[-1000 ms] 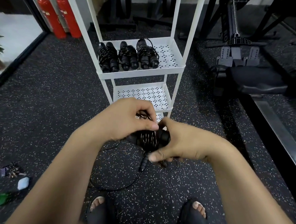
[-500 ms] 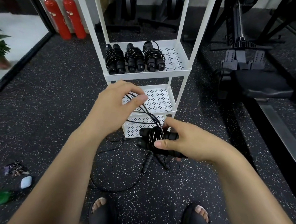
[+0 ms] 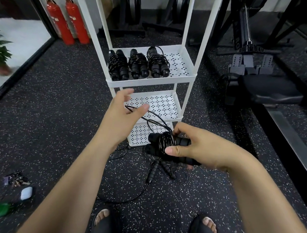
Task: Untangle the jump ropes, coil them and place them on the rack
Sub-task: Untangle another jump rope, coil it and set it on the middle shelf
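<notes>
Black, glossy cord wound tight around two ribbed foam handles makes up the jump rope bundle (image 3: 167, 146) gripped in the right hand (image 3: 199, 150), thumb pressed on the coil's near side and fingers curled over the far side. A loose tail of cord (image 3: 149, 117) runs up and left from the bundle to the left hand (image 3: 121, 117), where it passes between thumb and fingers; whether those digits pinch it tight I cannot tell, since the fingers are blurred and loosely spread.

Both hands hover in front of the white perforated metal rack (image 3: 192, 76), low beside its bottom shelf edge. On the rack's upper visible shelf, three coiled black jump ropes (image 3: 137, 64) lie side by side toward the left, with bare perforated shelf to their right. The middle shelf (image 3: 160, 106) holds nothing.

On the speckled dark rubber floor (image 3: 60, 111), another black jump rope (image 3: 152, 171) lies loose between the rack's foot and the sandalled feet (image 3: 104, 222), its cord looping left. Open floor stretches wide to the left; dark gym equipment (image 3: 268, 86) crowds the right.
</notes>
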`<state>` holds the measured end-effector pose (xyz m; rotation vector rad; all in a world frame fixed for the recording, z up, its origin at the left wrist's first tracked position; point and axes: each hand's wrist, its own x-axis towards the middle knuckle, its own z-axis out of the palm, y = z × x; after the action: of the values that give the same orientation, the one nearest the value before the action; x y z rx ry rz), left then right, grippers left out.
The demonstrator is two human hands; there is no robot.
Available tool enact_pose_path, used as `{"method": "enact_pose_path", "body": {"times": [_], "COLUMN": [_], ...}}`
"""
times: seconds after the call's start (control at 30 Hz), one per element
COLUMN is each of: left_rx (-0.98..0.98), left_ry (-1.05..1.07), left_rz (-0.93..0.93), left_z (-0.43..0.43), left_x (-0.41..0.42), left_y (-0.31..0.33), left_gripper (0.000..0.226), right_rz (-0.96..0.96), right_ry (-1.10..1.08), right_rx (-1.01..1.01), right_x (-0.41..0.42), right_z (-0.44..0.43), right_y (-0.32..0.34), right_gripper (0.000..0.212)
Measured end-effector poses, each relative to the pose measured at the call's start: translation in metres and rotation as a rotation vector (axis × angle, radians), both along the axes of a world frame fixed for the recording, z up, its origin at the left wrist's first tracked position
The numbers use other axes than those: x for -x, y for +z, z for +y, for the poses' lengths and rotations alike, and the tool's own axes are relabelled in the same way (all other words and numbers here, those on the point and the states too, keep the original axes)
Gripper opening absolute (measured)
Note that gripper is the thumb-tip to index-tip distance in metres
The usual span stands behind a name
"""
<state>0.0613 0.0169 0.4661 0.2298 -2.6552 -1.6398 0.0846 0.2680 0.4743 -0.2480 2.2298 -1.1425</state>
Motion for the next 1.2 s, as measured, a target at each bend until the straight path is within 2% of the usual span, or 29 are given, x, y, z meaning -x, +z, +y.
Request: {"method": "enact_pose_path", "body": {"times": [0.07,0.1,0.13,0.23,0.37,0.53,0.7,0.9,1.07,1.13,1.2], "left_rx": [-0.162,-0.240,-0.312,-0.428,-0.283,-0.027,0.258,0.139,0.115,0.169,0.313], "left_ry": [0.062,0.070,0.058,-0.082,-0.250,-0.288,-0.370,-0.377,-0.327,-0.226,-0.102], "left_rz": [-0.009,-0.031,-0.063,-0.121,-0.061,-0.018,0.029,-0.078,-0.058,-0.019,0.014], "left_z": [0.006,0.010,0.013,0.020,0.022,0.022,0.013,0.013,0.007,-0.001,-0.008], "left_x": [0.000,-0.001,-0.002,-0.006,-0.007,-0.007,-0.003,-0.004,-0.001,0.003,0.008], "left_y": [0.000,0.002,0.003,0.007,0.009,-0.002,-0.007,-0.003,0.001,0.000,-0.007], "left_gripper": [0.086,0.087,0.083,0.047,0.024,0.015,0.032,0.034,0.029,0.031,0.034], "right_rz": [0.006,0.007,0.006,-0.008,-0.018,-0.003,-0.020,-0.019,-0.045,-0.078,-0.089], "right_ry": [-0.015,-0.024,-0.030,-0.026,0.031,0.060,0.057,0.061,0.077,0.080,0.088], "right_rx": [0.021,0.033,0.042,0.064,0.047,0.041,0.023,0.020,0.046,0.074,0.073], "right_x": [0.001,0.002,0.002,0.002,0.002,0.002,0.002,0.000,0.000,-0.002,-0.003], "right_z": [0.001,0.002,0.002,0.002,-0.002,-0.004,-0.005,-0.006,-0.005,-0.003,-0.001], "right_y": [-0.003,-0.003,-0.004,-0.002,-0.003,-0.007,-0.007,-0.008,-0.005,-0.003,-0.001], "right_gripper": [0.042,0.043,0.044,0.043,0.043,0.044,0.044,0.045,0.044,0.044,0.045]}}
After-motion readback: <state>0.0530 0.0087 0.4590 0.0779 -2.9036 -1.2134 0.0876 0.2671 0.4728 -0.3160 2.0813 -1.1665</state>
